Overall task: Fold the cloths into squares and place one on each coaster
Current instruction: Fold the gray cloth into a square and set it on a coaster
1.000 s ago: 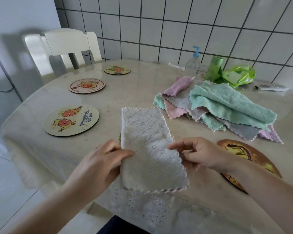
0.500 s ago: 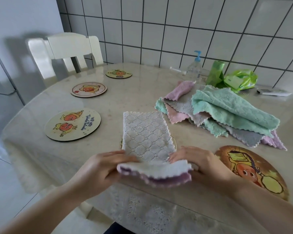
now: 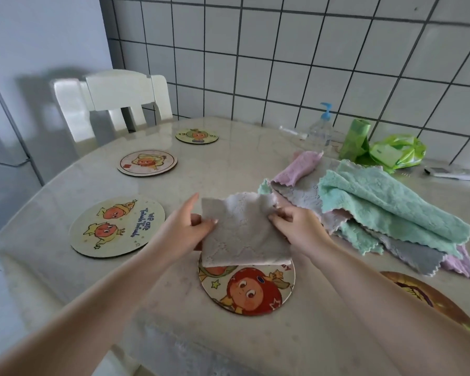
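Folded over since a moment ago, the grey cloth [image 3: 242, 234] now covers the far half of the nearest coaster [image 3: 247, 289], left hand [image 3: 186, 230] thumb and right hand [image 3: 296, 229] fingers [image 3: 278, 217] pinching its sides.

the coaster [image 3: 117, 226] reads "we are" above smaller unreadable words.

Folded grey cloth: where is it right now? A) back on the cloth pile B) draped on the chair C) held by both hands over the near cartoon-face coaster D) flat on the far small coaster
C: the left hand and right hand grip the folded grey cloth by its sides, its lower edge overlapping the near coaster.
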Available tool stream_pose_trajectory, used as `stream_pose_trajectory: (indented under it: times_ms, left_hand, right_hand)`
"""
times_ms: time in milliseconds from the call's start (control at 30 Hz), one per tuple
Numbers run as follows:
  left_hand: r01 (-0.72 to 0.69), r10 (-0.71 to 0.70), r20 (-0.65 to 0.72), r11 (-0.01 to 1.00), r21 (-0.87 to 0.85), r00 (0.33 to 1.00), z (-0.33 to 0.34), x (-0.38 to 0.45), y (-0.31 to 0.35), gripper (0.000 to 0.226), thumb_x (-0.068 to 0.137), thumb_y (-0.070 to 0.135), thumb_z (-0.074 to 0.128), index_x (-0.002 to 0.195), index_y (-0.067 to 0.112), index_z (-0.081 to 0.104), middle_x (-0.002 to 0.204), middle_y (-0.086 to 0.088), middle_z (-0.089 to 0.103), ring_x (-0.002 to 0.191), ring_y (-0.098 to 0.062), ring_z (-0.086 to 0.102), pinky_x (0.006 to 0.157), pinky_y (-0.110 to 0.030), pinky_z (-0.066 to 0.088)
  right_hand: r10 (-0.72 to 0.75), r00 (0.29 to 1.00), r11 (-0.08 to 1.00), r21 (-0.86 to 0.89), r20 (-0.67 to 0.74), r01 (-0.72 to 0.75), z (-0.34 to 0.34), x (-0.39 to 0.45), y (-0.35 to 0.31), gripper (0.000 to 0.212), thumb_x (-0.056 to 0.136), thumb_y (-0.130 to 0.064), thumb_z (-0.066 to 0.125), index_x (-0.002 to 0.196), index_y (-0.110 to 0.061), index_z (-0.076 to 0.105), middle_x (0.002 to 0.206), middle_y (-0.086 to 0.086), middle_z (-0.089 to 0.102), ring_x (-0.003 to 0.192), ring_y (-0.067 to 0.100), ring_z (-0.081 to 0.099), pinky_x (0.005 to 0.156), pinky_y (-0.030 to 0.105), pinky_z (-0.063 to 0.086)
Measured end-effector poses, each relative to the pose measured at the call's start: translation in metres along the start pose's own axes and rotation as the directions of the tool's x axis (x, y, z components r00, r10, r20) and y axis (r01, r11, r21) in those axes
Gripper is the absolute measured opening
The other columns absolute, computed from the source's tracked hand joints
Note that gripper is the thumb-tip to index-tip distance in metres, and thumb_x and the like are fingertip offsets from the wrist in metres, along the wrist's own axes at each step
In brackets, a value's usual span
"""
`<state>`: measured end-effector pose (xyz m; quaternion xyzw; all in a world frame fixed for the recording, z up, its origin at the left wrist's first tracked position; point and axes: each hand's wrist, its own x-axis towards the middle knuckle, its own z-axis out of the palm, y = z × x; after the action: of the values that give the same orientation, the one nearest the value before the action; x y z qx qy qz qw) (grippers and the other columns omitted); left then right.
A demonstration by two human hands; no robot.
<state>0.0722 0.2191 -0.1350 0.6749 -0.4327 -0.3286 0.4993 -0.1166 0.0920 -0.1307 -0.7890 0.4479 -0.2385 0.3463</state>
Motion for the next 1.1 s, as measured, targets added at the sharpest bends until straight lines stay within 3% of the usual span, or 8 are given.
stream_pose_trajectory:
  times_ms: [100,267,400,467,600,800,967,1100]
  left_hand:
    - [0.023,-0.02,-0.022,0.986,0.166,1.0,-0.006,0.017,-0.01,0.083,0.084,0.032,0.064,0.147,0.031,0.009,0.097,-0.005,0.069,0.087,-0.02,0.067,0.08,-0.043,0.055]
    - [-0.029,0.006,0.063,0.93,0.368,0.998,-0.009,0.023,-0.005,0.039,0.088,0.03,0.06,0.126,0.021,0.056,0.107,0.004,0.06,0.084,-0.003,0.055,0.063,-0.005,0.039]
    - [0.021,-0.055,0.099,0.949,0.314,0.994,-0.01,0.025,-0.003,0.047,0.084,0.026,0.066,0.128,0.016,0.053,0.095,0.014,0.053,0.083,0.002,0.052,0.058,0.002,0.039]
    - [0.033,-0.068,0.113,0.958,0.286,0.991,-0.01,0.027,-0.004,0.054,0.081,0.026,0.069,0.131,0.014,0.051,0.106,0.009,0.059,0.088,0.0,0.056,0.067,-0.001,0.041]
    - [0.032,-0.077,0.116,0.938,0.346,0.99,-0.011,0.03,-0.006,0.061,0.079,0.03,0.072,0.133,0.016,0.048,0.124,0.001,0.058,0.108,-0.012,0.056,0.092,-0.02,0.041]
    - [0.032,-0.063,0.09,0.947,0.318,0.994,-0.007,0.027,-0.005,0.058,0.08,0.025,0.071,0.133,0.015,0.049,0.109,0.009,0.058,0.097,-0.008,0.057,0.081,-0.015,0.042]
    - [0.052,-0.089,0.062,0.891,0.45,0.994,-0.013,0.026,-0.005,0.062,0.083,0.04,0.064,0.138,0.024,0.039,0.126,0.0,0.049,0.1,-0.017,0.058,0.088,-0.032,0.051]
    - [-0.163,0.259,-0.048,0.729,0.665,0.965,-0.009,0.018,0.009,0.04,0.094,0.035,0.045,0.132,0.021,0.047,0.134,0.002,0.045,0.1,-0.011,0.057,0.088,-0.028,0.048]
  right_hand:
    - [0.071,0.997,0.997,-0.021,0.043,-0.07,0.002,0.011,0.002,0.023,0.091,-0.03,0.057,0.106,-0.016,0.066,0.097,0.007,0.072,0.09,0.024,0.067,0.083,0.041,0.054]
    - [0.114,0.991,0.988,-0.108,0.068,-0.106,0.002,0.02,-0.001,0.041,0.09,-0.031,0.056,0.129,-0.021,0.049,0.095,-0.003,0.064,0.077,0.018,0.067,0.068,0.033,0.057]
    - [0.07,0.996,0.986,-0.158,0.058,-0.06,0.004,0.027,0.001,0.021,0.089,-0.037,0.056,0.104,-0.024,0.055,0.12,0.0,0.061,0.051,0.008,0.056,0.055,0.029,0.052]
    - [0.059,0.996,0.985,-0.164,0.068,-0.048,0.007,0.03,0.003,0.02,0.088,-0.039,0.057,0.094,-0.02,0.059,0.128,0.0,0.057,0.044,0.003,0.053,0.045,0.02,0.047]
    - [0.08,0.996,0.983,-0.168,0.044,-0.072,0.008,0.037,0.002,0.022,0.09,-0.033,0.055,0.086,-0.012,0.062,0.1,-0.012,0.056,0.051,0.009,0.053,0.046,0.021,0.041]
    - [0.141,0.989,0.981,-0.14,0.049,-0.133,0.01,0.045,0.005,0.026,0.09,-0.025,0.056,0.07,-0.009,0.054,0.062,-0.01,0.048,0.038,0.009,0.044,0.042,0.021,0.038]
    - [0.113,0.993,0.957,-0.266,-0.011,-0.112,0.005,0.045,-0.002,0.025,0.088,-0.032,0.055,0.107,-0.016,0.054,0.088,-0.012,0.057,0.062,0.012,0.059,0.055,0.026,0.045]
    - [-0.137,0.988,0.919,-0.382,-0.071,0.1,0.005,0.039,-0.013,0.033,0.093,-0.034,0.046,0.121,-0.018,0.054,0.115,0.001,0.058,0.083,0.01,0.058,0.071,0.029,0.05]
